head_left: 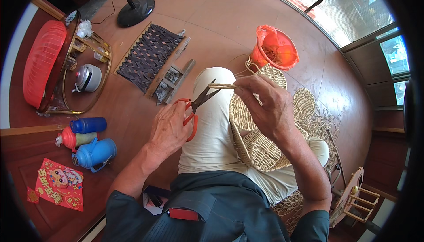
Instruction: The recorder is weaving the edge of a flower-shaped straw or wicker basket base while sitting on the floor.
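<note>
Woven straw basketry point(241, 115) on the lap, over pale trousers point(207, 140), with a hollow, rimmed portion toward the torso and a rounded portion toward the bucket. Held above it, toward the left thigh: a short length of straw cord point(223, 86), pinched between thumb and fingers of the right grip point(270, 105). Left grip point(168, 125) closed about the orange-red handles of a pair of scissors point(201, 100); dark blades parted, with the free cord end at their opening. Contact between blade and cord not possible to tell.

To the right of the basketry, an oval woven panel point(304, 103) near a tangle of loose straw cord point(324, 126) on the reddish-brown floor point(212, 15). Beyond the basketry, a red bucket point(289, 44) with a red plastic bag point(266, 33) over its rim. At left, a dark strap-woven panel point(150, 50) with wooden edging, a lidded grey kettle point(92, 78), a blue vacuum jug point(98, 151), and a red decorative sheet point(62, 189). At far left, a red slotted plastic basket point(46, 63).
</note>
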A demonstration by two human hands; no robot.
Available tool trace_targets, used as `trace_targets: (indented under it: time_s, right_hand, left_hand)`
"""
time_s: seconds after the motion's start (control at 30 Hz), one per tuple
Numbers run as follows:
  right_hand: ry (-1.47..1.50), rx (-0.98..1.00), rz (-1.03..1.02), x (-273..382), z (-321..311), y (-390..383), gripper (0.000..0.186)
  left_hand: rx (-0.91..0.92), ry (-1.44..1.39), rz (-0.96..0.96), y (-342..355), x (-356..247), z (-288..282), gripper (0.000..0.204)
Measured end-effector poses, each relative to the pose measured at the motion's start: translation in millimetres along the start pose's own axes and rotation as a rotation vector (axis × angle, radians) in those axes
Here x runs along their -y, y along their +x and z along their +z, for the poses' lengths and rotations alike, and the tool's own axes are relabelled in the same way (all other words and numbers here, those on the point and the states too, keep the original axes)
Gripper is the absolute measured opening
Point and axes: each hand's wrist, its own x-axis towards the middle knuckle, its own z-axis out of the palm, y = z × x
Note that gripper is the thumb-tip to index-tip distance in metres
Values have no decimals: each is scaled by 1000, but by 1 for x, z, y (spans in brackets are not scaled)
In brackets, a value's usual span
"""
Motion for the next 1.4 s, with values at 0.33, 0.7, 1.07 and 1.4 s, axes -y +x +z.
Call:
trace_targets:
  time_s: [0.33,0.7,1.07,1.4]
  right_hand:
    - [-129,9,-107,1,3,-3,9]
    - [-180,18,-172,1,11,-2,7]
    - [-224,3,-213,2,12,-2,5]
    - [-246,84,-104,3,9,0,9]
  left_hand:
    - [3,-16,-28,0,-6,-5,30]
    - [80,-81,-120,4,-11,-7,25]
    - [-47,45,-58,3,-10,-8,29]
    - [-8,30,-108,4,-7,-4,26]
